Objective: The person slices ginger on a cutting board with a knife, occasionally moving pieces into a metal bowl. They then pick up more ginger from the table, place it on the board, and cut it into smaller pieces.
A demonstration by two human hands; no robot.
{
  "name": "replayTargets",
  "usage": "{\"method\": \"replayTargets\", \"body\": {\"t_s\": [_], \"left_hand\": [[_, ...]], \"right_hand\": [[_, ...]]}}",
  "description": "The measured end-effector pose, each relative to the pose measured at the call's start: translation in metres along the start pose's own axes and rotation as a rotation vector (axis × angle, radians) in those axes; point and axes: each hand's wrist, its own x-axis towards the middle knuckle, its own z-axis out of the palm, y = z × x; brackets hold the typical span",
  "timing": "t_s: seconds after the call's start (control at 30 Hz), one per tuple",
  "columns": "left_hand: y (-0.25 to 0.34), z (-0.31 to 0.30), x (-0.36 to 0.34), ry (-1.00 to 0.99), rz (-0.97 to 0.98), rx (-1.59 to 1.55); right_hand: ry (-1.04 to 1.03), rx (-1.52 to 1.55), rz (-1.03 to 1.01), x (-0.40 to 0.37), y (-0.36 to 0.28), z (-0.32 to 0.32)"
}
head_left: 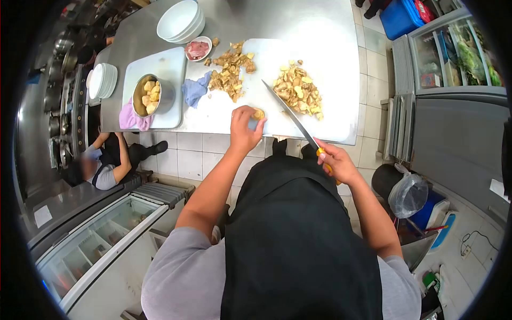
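My left hand is closed round a small brown-yellow ginger piece at the near edge of the white cutting board. In my right hand is the yellow handle of a long knife, whose blade points up and left across the board. A heap of sliced ginger lies just right of the blade. Left of it, brown peelings are spread about, with a crumpled blue cloth beside them.
A metal pot of peeled pieces stands on a second white board, with a pink cloth against it. Beyond are a bowl of meat, white bowls and stacked plates. Another person is at the left.
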Motion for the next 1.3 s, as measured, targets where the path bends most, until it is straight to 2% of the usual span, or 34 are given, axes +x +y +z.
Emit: {"method": "replayTargets", "body": {"t_s": [0.17, 0.23, 0.37, 0.43, 0.63, 1.3], "left_hand": [[-0.004, 0.012, 0.010, 0.041, 0.022, 0.022], [0.001, 0.007, 0.011, 0.064, 0.067, 0.023], [-0.011, 0.006, 0.007, 0.040, 0.069, 0.004], [-0.009, 0.006, 0.009, 0.062, 0.050, -0.018], [-0.007, 0.012, 0.009, 0.116, 0.035, -0.011], [-0.012, 0.011, 0.005, 0.123, 0.028, -0.058]], "right_hand": [[0.091, -0.113, -0.065, 0.005, 0.006, 0.014], [0.217, -0.521, -0.498, -0.001, 0.005, 0.021], [0.197, -0.634, -0.431, -0.026, -0.017, 0.021], [0.239, -0.794, -0.341, -0.034, -0.019, 0.019], [0.236, -0.970, -0.334, -0.060, -0.034, 0.021], [0.186, -0.996, -0.330, -0.067, -0.051, 0.020]]}}
